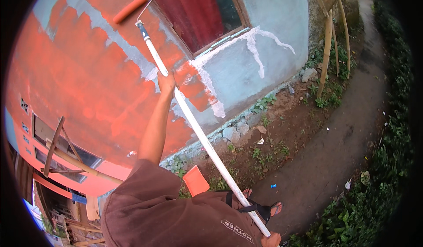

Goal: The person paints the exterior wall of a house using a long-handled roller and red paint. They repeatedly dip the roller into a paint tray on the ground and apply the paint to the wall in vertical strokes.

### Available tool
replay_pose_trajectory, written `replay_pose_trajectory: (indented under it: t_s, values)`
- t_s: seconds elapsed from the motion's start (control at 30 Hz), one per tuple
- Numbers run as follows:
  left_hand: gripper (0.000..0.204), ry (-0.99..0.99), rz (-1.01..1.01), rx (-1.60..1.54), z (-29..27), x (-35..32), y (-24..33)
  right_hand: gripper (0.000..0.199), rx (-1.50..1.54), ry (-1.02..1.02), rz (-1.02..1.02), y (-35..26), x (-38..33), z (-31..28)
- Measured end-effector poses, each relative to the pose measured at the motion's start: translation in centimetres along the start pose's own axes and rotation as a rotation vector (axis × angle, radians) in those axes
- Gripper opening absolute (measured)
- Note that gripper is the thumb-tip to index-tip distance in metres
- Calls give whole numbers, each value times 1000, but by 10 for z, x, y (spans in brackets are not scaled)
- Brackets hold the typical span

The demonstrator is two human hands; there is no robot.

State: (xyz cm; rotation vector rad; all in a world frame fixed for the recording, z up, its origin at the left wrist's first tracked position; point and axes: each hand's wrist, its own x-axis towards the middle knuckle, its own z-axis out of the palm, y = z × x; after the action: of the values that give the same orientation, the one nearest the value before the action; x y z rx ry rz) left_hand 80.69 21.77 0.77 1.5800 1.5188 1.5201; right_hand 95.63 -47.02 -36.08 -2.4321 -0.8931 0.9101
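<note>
A long white pole [207,147] runs diagonally from the lower right up to a paint roller [130,9] with an orange sleeve. The roller lies at or close to the wall [83,88], beside the window frame; contact cannot be made out. My left hand [166,84] is wrapped round the pole's upper part, below its blue connector. Down at the lower edge, my right hand [271,239] grips the pole's bottom end. Orange paint covers much of the wall, with pale blue-grey patches showing. White streaks run below the window [194,13], which has a red curtain.
An orange, tray-like object [195,181] is on the ground by the wall's foot. Stones [231,134] and weeds line the wall. Wooden poles [327,48] stand at the upper right, beside a dirt path [326,145] and dense greenery. A wooden frame [59,152] juts out at left.
</note>
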Motion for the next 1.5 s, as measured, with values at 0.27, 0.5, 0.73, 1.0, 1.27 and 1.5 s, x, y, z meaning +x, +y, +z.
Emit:
replay_pose_trajectory:
  t_s: [0.27,0.5,0.73,1.0,1.27,1.5]
  values:
    - [28,-17,-44,-86,-2,-6,-4,37,13,15,-35,14,26,4]
    - [31,-15,-5,-31,10,4,6,34,48,37,10,7,14,11]
    - [35,-45,-127,-26,8,-52,-45,23,-64,-91,96,41,-22,-7]
    - [21,-55,-109,-37,8,-42,-39,33,-13,-48,104,38,-6,4]
    - [28,-55,-80,-50,5,-44,-28,34,-45,24,5,60,-9,21]
    - [32,-48,-213,-29,19,-102,-97,26,-147,-118,144,75,-58,-24]
